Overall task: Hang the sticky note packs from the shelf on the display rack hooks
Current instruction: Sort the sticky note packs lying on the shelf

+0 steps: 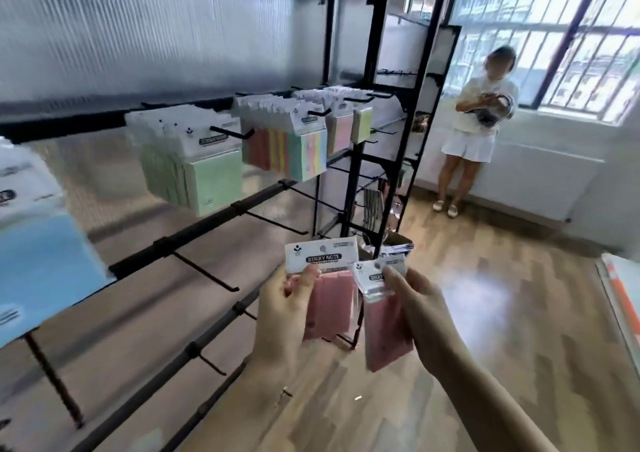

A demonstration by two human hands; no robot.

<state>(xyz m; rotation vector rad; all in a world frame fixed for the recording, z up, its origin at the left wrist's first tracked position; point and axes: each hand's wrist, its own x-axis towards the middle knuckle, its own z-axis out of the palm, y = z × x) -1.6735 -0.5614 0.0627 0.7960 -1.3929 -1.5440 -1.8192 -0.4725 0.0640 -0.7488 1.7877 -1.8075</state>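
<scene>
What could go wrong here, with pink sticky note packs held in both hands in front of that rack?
The right hand pinches several pink packs loosely fanned, so one might slip to the floor. The left hand holds another pink pack, so no hand is free to steady a hook. The bare hooks stick out near the arms and could snag them.

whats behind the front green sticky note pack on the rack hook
More green packs hang stacked behind the front green pack on the same hook; only their edges show, so their number cannot be told.
</scene>
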